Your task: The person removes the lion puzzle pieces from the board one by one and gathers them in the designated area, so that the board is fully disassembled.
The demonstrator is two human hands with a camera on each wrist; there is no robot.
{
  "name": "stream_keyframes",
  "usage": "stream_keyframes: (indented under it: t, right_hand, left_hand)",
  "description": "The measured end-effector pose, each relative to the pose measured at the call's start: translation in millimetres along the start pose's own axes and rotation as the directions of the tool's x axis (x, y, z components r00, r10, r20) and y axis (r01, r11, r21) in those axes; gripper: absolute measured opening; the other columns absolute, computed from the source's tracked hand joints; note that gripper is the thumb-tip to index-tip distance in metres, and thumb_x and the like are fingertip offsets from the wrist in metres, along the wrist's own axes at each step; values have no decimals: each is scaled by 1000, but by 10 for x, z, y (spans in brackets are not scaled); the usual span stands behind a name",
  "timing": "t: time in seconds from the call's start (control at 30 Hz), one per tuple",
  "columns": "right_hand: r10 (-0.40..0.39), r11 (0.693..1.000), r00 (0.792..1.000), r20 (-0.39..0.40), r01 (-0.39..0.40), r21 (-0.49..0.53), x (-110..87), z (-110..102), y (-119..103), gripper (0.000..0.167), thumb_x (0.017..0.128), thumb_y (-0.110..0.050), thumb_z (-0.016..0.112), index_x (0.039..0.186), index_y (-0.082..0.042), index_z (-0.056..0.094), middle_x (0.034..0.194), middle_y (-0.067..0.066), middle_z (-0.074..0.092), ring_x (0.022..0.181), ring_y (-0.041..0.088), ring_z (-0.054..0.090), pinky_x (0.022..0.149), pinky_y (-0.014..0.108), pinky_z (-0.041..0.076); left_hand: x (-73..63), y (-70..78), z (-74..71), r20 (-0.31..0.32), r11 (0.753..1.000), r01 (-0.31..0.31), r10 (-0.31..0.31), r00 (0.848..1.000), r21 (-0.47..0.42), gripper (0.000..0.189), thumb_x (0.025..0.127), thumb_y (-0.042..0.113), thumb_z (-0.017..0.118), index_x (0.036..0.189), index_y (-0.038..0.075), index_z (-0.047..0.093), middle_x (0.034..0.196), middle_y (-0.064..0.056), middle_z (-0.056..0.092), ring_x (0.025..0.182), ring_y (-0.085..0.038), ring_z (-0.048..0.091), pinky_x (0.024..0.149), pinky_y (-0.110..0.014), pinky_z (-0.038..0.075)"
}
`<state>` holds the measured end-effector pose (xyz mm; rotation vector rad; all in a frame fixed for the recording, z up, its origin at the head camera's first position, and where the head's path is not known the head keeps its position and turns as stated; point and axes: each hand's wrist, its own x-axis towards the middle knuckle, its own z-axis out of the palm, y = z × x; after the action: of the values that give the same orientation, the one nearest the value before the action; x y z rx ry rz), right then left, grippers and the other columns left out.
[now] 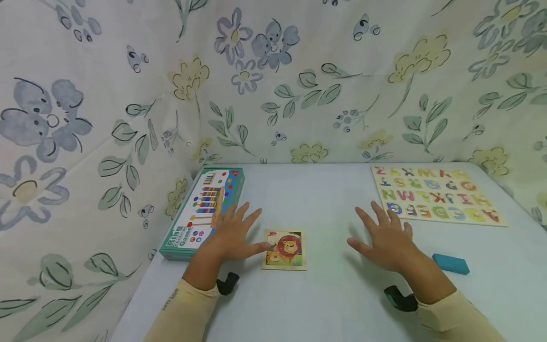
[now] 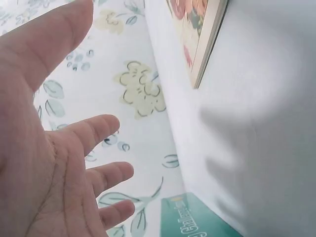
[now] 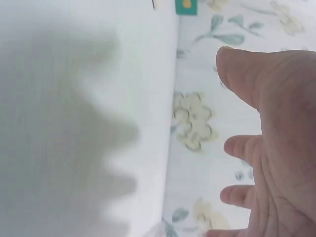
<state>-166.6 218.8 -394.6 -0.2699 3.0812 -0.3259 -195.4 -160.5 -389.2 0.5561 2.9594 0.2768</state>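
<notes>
My left hand (image 1: pixel 234 236) hovers over the table with fingers spread, holding nothing. Its thumb tip overlaps the left edge of a small square wooden lion puzzle (image 1: pixel 285 250) in the head view, and its fingers overlap a green and white ring game box (image 1: pixel 205 209). In the left wrist view the palm faces the camera, with the puzzle's edge (image 2: pixel 205 44) above and a corner of the box (image 2: pixel 192 219) below. My right hand (image 1: pixel 386 240) is also raised with spread fingers and nothing in it. A blue block (image 1: pixel 450 263) lies to the right of that wrist.
A wooden alphabet puzzle board (image 1: pixel 440 194) lies at the back right of the white table (image 1: pixel 325 299). Behind and to the left hangs a flowered curtain (image 1: pixel 273 85). A dark strap (image 1: pixel 401 299) sits at the right wrist.
</notes>
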Motion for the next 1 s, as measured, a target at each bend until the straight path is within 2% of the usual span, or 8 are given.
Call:
stream_keyframes:
  t: [0.17,0.37,0.5,0.67,1.0]
  right_hand:
    - [-93,996,995,26,93,-11,165,151,-371,84,93,-63,63,161,-23,33,167,22,22,144,60,28,103,85,24]
    - [-216,976,971,106,215,26,400,427,-955,78,92,-56,69,157,-23,41,165,18,30,143,50,36,106,74,35]
    - [-274,962,952,133,270,49,516,566,-1263,68,95,-53,65,154,-24,46,162,15,36,142,44,40,105,68,39]
    - [-307,952,943,131,303,49,598,618,-1448,54,100,-48,60,147,-22,53,154,13,44,136,40,44,103,62,41]
    - [-349,936,926,147,337,99,683,583,-1579,50,95,-38,72,138,-14,63,141,8,54,125,33,47,98,55,45]
  left_hand:
    - [-25,61,70,52,999,-30,31,998,-19,95,87,73,62,162,24,31,168,-16,24,152,-48,21,117,-73,18]
    - [-41,138,159,165,998,23,-15,986,-50,96,85,67,70,161,21,34,167,-13,28,151,-44,26,116,-73,23]
    - [-42,160,201,197,998,46,-37,980,-42,92,86,63,71,160,20,36,167,-12,29,151,-42,26,117,-69,26]
    - [-16,160,231,221,998,55,-47,974,-33,91,88,62,70,161,21,34,168,-10,26,151,-40,25,118,-65,27]
    - [-4,92,278,226,996,65,-50,973,-58,92,85,63,72,161,28,33,168,-9,24,150,-40,25,116,-66,29]
